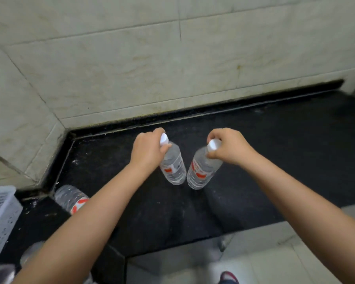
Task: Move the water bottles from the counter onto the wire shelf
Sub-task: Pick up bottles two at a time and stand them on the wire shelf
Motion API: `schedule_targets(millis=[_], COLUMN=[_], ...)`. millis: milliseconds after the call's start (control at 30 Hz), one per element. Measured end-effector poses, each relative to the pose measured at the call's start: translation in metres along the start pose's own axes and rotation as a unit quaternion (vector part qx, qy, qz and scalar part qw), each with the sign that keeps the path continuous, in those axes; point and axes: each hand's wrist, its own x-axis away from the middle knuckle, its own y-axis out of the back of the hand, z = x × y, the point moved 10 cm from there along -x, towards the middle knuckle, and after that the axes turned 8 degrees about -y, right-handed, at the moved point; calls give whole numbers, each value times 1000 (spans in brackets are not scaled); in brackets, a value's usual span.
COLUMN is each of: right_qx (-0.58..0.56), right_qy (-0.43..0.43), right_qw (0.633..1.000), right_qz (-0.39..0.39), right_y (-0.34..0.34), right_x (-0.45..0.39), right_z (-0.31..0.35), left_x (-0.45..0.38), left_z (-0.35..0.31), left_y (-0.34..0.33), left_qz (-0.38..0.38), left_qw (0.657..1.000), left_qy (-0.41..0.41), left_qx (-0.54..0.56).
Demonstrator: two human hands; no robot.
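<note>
- Head view: left hand pinching white cap of clear ribbed left bottle on speckled black counter.
- Right hand gripping capped neck of right bottle, standing just beside.
- Third bottle near white perforated basket.

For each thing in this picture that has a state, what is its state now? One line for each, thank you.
Left hand: grips the cap end of the left bottle.
Right hand: grips the cap end of the right bottle.
Left bottle: capped, tilted.
Right bottle: capped, tilted.
Third bottle: lying on the counter, partly hidden by the left arm.
White basket: at the left edge, contents unclear.
</note>
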Motion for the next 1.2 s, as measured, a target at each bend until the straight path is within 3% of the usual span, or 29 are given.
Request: schedule_targets(millis=[267,467,633,733,900,1033,1200], right_qx=[7,42,149,252,341,321,355], right_qy=[-72,-83,-18,21,72,50,59], right_qw=[989,979,965,924,846,837,795], right_qz=[-130,-184,-215,-287,-404,-439,-488], right_y=[157,293,390,442,518,584,663], right_x=[43,76,91,104,116,97,62], right_z=[-115,-222,-295,-331,-383,-430,-470], left_x=[-43,-79,-104,-118,-147,-188,-257], left_z=[-204,-374,-515,-591,-699,-761,-826], left_y=[-15,-28,-46,-45,-37,-38,-24], left_qz=[-24,-77,-100,-151,-304,-342,-423], left_qw=[980,968,961,945,868,843,811], left_qy=[-193,-236,-259,-289,-389,-413,-404], left_qx=[-37,27,21,-19,-46,-40,-20])
